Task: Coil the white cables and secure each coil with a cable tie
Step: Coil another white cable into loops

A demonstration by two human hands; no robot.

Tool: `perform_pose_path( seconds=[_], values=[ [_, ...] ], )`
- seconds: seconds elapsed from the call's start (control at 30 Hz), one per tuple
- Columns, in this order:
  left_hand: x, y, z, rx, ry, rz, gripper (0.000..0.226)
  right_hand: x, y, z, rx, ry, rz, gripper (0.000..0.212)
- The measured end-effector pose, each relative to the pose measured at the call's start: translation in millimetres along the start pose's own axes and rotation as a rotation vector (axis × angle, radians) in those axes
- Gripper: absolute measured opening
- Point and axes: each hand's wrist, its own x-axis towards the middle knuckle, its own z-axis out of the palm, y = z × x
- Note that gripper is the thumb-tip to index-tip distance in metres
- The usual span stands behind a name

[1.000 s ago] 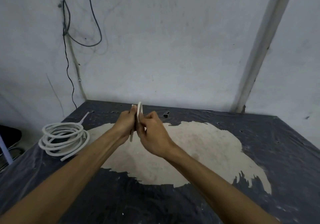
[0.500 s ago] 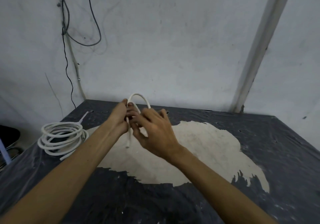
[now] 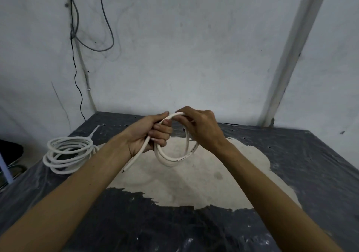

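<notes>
Head view, items as they stand.

Left hand (image 3: 149, 135): fingers curled closed around a short white cable (image 3: 175, 157), held above the table (image 3: 310, 174); one cut end pokes out below the palm, pointing down and left.

Right hand (image 3: 202, 127): fingers bent, pinching the top of the same cable where it arches between the two hands. Below them the cable hangs in a small loop of about two turns, clear of the tabletop.

Coiled white cable (image 3: 68, 154): lying flat near the table's left edge, well apart from the hands, a tail sticking out toward the wall (image 3: 194, 47).

Table surface: dark sheet, large pale worn patch in the middle.

Dark wires (image 3: 77, 28): hanging on the wall, upper left.
</notes>
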Motion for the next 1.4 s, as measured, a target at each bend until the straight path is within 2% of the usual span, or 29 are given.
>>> perform_pose_path(
  seconds=[0.1,0.23,0.43,0.6,0.77,0.9,0.97,1.03,1.07,1.13,1.2,1.3,1.4],
  values=[
    [2,3,8,0.071,0.097,0.030,0.041,-3,2,-7,0.063,0.063,0.080,0.027],
    [7,9,15,0.264,0.243,0.078,0.046,-5,5,-6,0.137,0.025,0.257,0.035],
    [2,8,16,0.402,0.307,0.199,0.044,-5,8,-9,0.266,0.060,0.458,0.033],
    [4,10,9,0.303,0.293,0.212,0.045,-1,4,-5,0.180,0.064,0.498,0.044],
    [6,3,10,0.261,0.260,0.349,0.045,-2,-4,6,0.121,0.131,0.629,0.064],
    [1,2,14,0.140,0.145,0.374,0.046,-4,-12,12,0.197,0.220,0.618,0.064],
    [-4,6,12,0.062,0.071,0.305,0.045,-4,-11,7,0.217,0.148,0.608,0.056],
    [-7,8,9,0.017,0.016,0.249,0.043,0,-13,-1,0.405,0.015,0.662,0.042],
    [-7,8,9,0.014,-0.003,0.230,0.042,4,-15,-7,0.588,-0.057,0.733,0.043],
    [-6,5,11,0.031,-0.018,0.192,0.042,13,-19,-19,0.972,-0.220,0.934,0.066],
    [-5,2,12,0.057,-0.018,0.172,0.041,16,-22,-27,1.079,-0.351,1.063,0.083],
    [-4,-1,14,0.123,0.032,0.205,0.044,13,-21,-27,1.087,-0.360,1.131,0.069],
    [-2,-2,17,0.221,0.185,0.307,0.051,12,-22,-25,1.264,-0.304,1.167,0.059]
  ],
)
